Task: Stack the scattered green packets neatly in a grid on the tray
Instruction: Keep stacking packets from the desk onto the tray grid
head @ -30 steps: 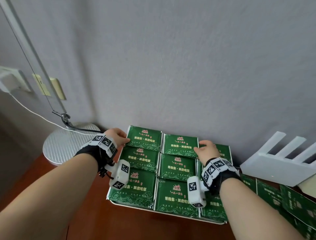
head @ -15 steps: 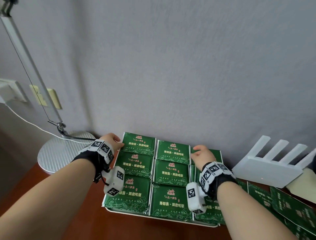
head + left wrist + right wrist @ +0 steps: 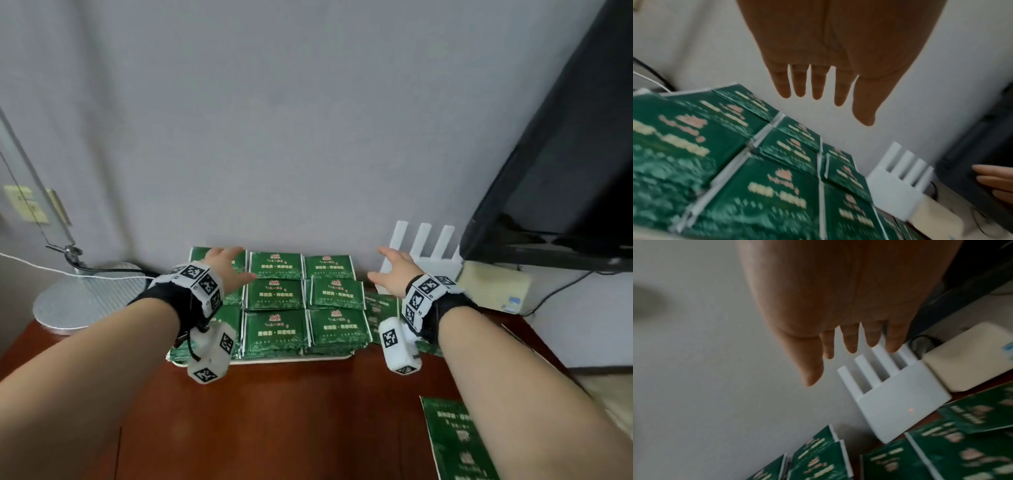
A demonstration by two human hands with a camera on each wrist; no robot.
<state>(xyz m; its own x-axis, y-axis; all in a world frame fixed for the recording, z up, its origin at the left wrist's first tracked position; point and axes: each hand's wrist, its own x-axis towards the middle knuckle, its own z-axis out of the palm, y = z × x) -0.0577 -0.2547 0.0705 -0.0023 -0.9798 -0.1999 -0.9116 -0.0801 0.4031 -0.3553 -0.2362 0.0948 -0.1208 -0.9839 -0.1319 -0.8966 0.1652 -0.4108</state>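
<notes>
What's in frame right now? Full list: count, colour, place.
packets on tray: nine tops visible, green, three-by-three grid, layers beneath not countable
tray: one, pale, only near rim shows under the grid
loose packets: several, green, on the table right of the tray
table: one, reddish-brown wood
router: one, white, against the wall right of the tray
beige box: one, right of the router
monitor: one, black, far right
lamp base: one, silver, left of the tray
left hand: fingers straight, holding nothing
right hand: fingers spread, holding nothing
</notes>
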